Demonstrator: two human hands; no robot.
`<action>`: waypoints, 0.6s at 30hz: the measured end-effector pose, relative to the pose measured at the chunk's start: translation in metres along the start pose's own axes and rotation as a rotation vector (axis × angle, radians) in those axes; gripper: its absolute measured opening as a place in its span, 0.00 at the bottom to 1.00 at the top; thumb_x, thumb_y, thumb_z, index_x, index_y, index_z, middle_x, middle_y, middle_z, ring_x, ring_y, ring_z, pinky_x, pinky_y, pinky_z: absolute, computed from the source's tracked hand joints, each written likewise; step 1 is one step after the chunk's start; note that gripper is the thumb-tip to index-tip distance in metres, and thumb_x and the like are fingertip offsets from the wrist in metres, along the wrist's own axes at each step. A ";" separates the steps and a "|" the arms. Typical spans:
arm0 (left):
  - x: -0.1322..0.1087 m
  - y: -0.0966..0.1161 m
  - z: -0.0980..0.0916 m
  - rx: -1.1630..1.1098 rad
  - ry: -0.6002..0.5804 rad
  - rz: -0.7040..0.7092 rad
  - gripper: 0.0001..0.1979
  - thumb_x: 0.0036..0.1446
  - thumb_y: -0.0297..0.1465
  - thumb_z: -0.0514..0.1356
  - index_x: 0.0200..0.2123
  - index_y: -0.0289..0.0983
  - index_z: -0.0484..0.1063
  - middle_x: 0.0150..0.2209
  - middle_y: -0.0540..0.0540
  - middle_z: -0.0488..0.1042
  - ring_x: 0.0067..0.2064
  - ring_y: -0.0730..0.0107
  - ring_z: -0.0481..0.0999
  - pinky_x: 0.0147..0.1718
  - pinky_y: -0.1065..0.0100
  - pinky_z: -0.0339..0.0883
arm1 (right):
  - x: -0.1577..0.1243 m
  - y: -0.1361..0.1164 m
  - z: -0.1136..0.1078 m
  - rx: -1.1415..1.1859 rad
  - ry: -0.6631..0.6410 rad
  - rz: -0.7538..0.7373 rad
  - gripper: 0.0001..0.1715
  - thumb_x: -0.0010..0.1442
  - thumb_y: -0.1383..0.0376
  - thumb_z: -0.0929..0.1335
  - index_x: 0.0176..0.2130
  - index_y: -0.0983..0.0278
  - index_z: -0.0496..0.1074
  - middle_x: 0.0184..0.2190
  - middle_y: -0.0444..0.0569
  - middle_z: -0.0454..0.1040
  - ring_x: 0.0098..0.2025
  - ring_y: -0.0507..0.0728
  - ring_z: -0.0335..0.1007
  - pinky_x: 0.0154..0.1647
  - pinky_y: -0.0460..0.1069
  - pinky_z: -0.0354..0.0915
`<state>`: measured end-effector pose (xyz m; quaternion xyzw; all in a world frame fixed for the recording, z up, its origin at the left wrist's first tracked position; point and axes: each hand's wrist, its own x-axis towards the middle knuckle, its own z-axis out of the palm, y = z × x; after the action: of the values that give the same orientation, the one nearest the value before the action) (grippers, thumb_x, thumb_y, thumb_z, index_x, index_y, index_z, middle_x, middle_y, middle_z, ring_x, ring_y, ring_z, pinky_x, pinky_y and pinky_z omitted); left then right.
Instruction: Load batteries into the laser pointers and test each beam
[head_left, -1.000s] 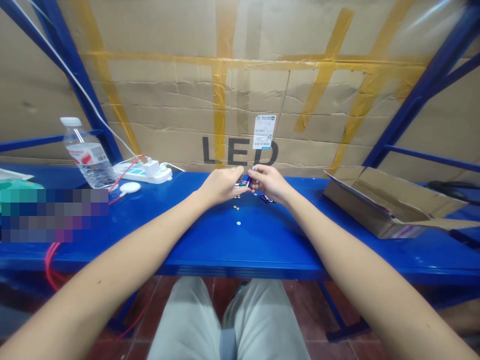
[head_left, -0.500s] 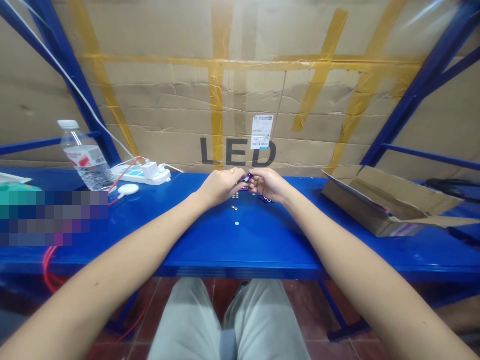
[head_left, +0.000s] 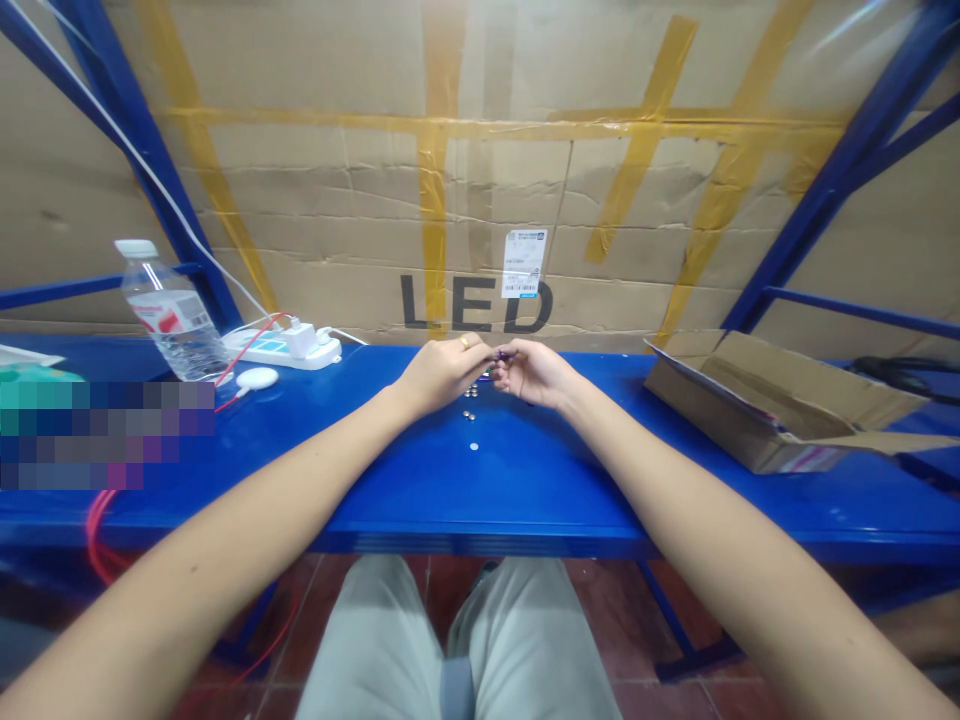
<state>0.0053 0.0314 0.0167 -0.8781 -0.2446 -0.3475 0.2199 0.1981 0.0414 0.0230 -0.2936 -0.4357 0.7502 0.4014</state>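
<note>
Both hands meet over the back of the blue table, with their fingertips closed on a small dark purple piece point(head_left: 504, 355) whose kind I cannot make out. My left hand point(head_left: 444, 372) wears a ring and pinches it from the left. My right hand point(head_left: 534, 370) grips it from the right, fingers curled. Partly hidden beneath the hands lies something small and coloured. Several small shiny round metal pieces point(head_left: 469, 415) sit on the table just in front of my left hand. Nearer to me is a flat pale disc point(head_left: 474, 447).
An open cardboard box point(head_left: 757, 400) stands at the right. To the left are a water bottle point(head_left: 172, 315), a white power strip point(head_left: 285, 347) with plugs, a white oval object point(head_left: 257, 379) and a red cable point(head_left: 101, 535). A big taped carton point(head_left: 337, 200) walls the back.
My fingertips have drawn closer together around the purple piece. My right hand has shifted slightly left and now covers the dark loop that showed beneath it.
</note>
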 end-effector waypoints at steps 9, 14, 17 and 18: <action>0.002 0.004 0.000 -0.091 0.072 -0.064 0.07 0.66 0.34 0.56 0.39 0.36 0.69 0.35 0.45 0.77 0.33 0.69 0.77 0.31 0.69 0.66 | -0.003 -0.001 0.001 -0.039 -0.039 -0.039 0.01 0.53 0.69 0.65 0.30 0.64 0.65 0.20 0.44 0.61 0.23 0.50 0.56 0.22 0.46 0.60; 0.003 0.005 -0.001 -0.190 0.007 -0.066 0.06 0.64 0.33 0.58 0.42 0.36 0.68 0.37 0.45 0.77 0.36 0.69 0.77 0.36 0.69 0.68 | -0.005 -0.003 0.003 -0.130 -0.013 -0.138 0.09 0.53 0.69 0.68 0.25 0.63 0.62 0.16 0.38 0.55 0.19 0.48 0.51 0.19 0.44 0.54; 0.003 0.004 -0.001 -0.216 -0.030 -0.076 0.07 0.64 0.33 0.59 0.42 0.36 0.68 0.37 0.45 0.77 0.36 0.69 0.77 0.35 0.68 0.68 | -0.006 -0.003 0.004 -0.184 -0.001 -0.251 0.17 0.51 0.67 0.72 0.23 0.62 0.60 0.14 0.35 0.51 0.17 0.46 0.47 0.18 0.44 0.49; 0.003 0.004 -0.001 -0.215 -0.033 -0.075 0.07 0.64 0.33 0.59 0.42 0.36 0.67 0.37 0.46 0.77 0.35 0.69 0.77 0.35 0.69 0.68 | -0.006 -0.003 0.003 -0.203 -0.001 -0.283 0.18 0.50 0.66 0.74 0.24 0.62 0.60 0.14 0.35 0.51 0.17 0.46 0.46 0.18 0.44 0.49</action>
<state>0.0088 0.0283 0.0183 -0.8925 -0.2422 -0.3653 0.1071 0.1995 0.0356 0.0273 -0.2681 -0.5466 0.6383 0.4711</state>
